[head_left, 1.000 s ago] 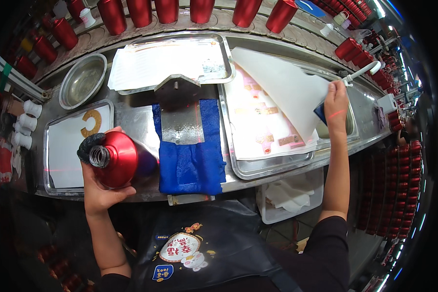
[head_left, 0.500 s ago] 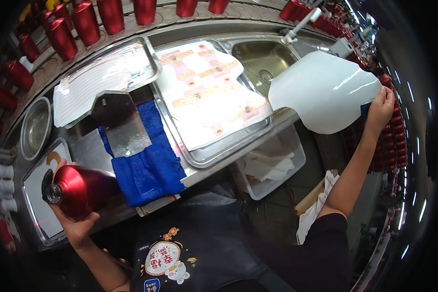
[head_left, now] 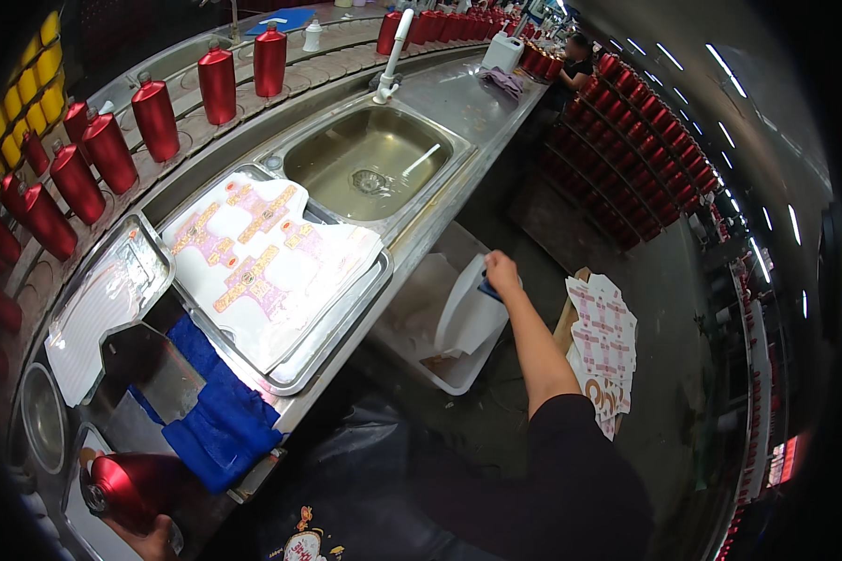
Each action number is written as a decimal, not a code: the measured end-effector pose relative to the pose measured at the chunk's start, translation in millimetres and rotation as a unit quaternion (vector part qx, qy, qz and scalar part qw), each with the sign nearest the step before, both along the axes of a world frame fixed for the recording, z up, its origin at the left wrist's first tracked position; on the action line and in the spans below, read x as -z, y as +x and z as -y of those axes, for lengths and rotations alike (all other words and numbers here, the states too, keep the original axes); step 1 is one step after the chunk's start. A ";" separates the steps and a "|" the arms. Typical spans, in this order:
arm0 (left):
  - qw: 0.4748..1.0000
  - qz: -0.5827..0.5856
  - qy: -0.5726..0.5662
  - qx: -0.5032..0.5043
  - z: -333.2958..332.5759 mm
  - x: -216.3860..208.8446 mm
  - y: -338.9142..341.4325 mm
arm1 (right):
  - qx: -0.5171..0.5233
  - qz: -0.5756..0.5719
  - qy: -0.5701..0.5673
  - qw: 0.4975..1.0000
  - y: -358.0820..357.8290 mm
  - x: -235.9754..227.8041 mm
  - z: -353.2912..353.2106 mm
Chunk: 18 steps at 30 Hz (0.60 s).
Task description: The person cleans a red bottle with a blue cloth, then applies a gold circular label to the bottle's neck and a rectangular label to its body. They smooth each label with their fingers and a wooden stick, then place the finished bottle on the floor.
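Observation:
In the lower left corner my left hand (head_left: 150,538) grips a shiny red bottle (head_left: 138,484) from below, its neck pointing left. My right hand (head_left: 502,272) is closed at the far side of a translucent plastic bin (head_left: 491,348), under the counter's front edge. A curled white backing sheet (head_left: 459,309) hangs from it into the bin, among other pale sheets. A small dark blue flat piece (head_left: 488,289) also shows at those fingers; its kind I cannot make out. Beside the bottle, a blue cloth (head_left: 217,447) lies over the counter edge near a bent metal plate (head_left: 150,369).
A metal tray (head_left: 295,379) bears printed decal sheets (head_left: 253,252), next to a sink (head_left: 337,154) with a white tap (head_left: 395,58). Red bottles (head_left: 154,122) line a conveyor behind. More printed sheets (head_left: 601,327) lie at right. A person (head_left: 578,65) is far off.
My right hand has brought the white sheet down and inward from the right, over the bin. The view has swung right; my left hand still holds the bottle.

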<state>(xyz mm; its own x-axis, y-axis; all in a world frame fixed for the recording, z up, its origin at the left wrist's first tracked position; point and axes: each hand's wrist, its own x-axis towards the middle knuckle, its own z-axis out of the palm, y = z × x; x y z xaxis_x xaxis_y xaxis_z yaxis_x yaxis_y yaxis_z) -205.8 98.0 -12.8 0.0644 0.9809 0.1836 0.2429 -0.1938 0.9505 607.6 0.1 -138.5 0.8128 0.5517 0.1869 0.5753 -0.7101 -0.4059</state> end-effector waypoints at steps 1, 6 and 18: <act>1.000 -0.001 -0.003 0.000 1.7 0.1 -1.3 | -0.014 0.011 -0.032 0.999 -6.2 12.5 0.1; 0.999 -0.009 -0.037 -0.001 16.8 -15.6 14.1 | -0.014 -0.006 0.105 0.994 -61.9 -43.9 -33.5; 0.984 0.174 0.001 -0.028 24.9 -33.4 -1.6 | -0.570 -0.164 0.218 0.775 -375.9 -188.6 -136.0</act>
<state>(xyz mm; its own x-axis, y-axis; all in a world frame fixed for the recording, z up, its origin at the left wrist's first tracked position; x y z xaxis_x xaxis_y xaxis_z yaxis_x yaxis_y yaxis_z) -207.3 73.1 20.6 -0.0564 0.9808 0.1865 -0.0875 -0.1909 0.9777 231.7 136.1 50.2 -0.1136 0.8884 0.4447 0.5426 0.4304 -0.7213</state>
